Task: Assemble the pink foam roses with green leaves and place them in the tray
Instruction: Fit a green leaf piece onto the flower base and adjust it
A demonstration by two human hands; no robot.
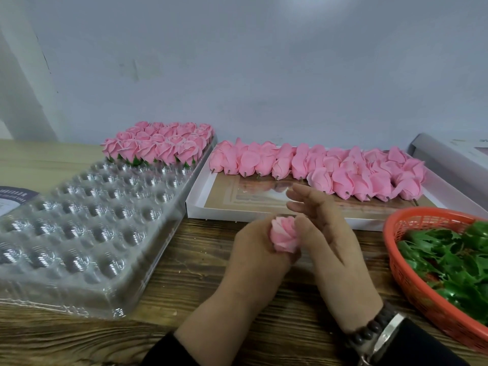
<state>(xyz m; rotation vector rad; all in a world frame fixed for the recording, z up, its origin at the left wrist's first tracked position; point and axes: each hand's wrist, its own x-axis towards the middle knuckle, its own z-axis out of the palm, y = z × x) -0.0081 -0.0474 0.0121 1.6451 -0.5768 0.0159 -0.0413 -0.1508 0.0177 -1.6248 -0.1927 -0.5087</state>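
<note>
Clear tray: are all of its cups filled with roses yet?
No. Finished roses fill only the far rows of the clear tray; the nearer cups are empty.

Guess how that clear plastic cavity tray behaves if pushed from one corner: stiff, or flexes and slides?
The clear tray looks like thin formed plastic, so it probably flexes under a corner push. Only its far rows hold finished roses, so it is likely light and would slide on the wooden table, perhaps pivoting about the loaded far end. The upright roses might tip if jolted.

Card (10, 198) at left edge: print too blurred to read
</note>
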